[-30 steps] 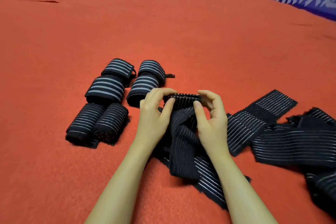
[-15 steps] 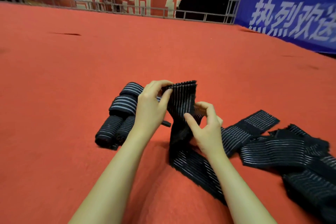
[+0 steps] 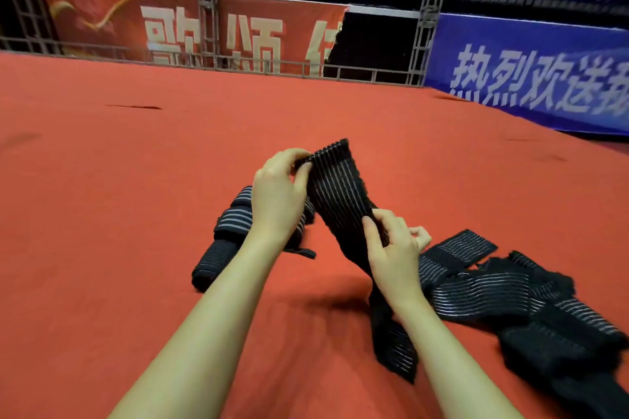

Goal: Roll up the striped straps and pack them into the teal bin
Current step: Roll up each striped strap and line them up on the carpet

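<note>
My left hand (image 3: 277, 194) pinches the top end of a striped strap (image 3: 340, 194), lifted off the red carpet (image 3: 136, 180); my right hand (image 3: 391, 248) pinches it lower down, and its tail trails to the carpet near me. No turn is wound into this one yet. Several rolled straps (image 3: 231, 235) lie behind my left wrist, done but not packed. To the right a heap of loose straps (image 3: 510, 299) waits. The teal bin is not in view, so I judge that all the packing is left.

Your left hand (image 3: 277, 196) pinches the striped strap (image 3: 340, 194) at its top edge; your right hand (image 3: 391, 248) grips it lower down.
</note>
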`<action>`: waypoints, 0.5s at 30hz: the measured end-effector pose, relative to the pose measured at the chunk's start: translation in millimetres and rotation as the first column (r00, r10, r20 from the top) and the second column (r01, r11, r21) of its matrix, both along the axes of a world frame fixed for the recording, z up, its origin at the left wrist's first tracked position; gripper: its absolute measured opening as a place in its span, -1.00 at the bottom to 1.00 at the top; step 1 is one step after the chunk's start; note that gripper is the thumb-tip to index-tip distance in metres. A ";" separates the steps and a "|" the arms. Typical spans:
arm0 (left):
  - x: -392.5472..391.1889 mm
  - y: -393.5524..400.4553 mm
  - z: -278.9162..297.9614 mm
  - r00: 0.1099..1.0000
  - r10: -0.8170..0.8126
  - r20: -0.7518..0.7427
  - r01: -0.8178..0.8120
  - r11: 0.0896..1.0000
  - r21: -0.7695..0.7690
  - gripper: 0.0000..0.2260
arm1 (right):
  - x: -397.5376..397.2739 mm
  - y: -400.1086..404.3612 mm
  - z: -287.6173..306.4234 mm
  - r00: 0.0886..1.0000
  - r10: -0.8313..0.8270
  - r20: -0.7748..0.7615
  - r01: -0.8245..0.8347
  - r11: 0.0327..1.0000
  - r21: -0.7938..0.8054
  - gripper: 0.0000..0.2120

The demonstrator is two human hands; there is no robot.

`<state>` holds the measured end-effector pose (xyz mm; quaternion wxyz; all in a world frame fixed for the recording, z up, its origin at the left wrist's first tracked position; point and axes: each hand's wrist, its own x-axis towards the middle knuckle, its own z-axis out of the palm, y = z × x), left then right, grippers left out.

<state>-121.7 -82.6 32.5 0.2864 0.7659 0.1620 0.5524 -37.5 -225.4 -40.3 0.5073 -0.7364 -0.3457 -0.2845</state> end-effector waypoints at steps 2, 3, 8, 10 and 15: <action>1.3 -2.6 9.2 1.000 -0.002 0.008 0.002 1.000 -0.004 -0.89 | -1.1 -3.1 7.7 0.998 0.046 0.048 -0.046 0.999 -0.007 -0.82; 1.8 -4.0 13.6 0.999 -0.027 0.017 0.027 1.000 -0.016 -0.89 | -2.5 -5.0 11.5 0.994 0.087 0.070 -0.086 0.996 -0.010 -0.87; 0.1 -13.9 27.7 0.993 -0.106 0.056 0.104 0.994 0.027 -0.89 | -5.9 -16.3 28.7 0.982 0.141 0.122 -0.141 0.990 -0.008 -0.87; -1.8 -15.7 32.6 0.986 -0.148 0.077 0.145 0.988 0.049 -0.90 | -4.5 -19.2 37.4 0.994 0.074 0.080 -0.077 0.996 0.035 -0.81; -5.4 -18.4 46.6 0.979 -0.185 0.085 0.178 0.980 0.084 -0.90 | -4.5 -19.8 61.3 0.986 0.137 -0.099 -0.131 0.989 0.068 -0.70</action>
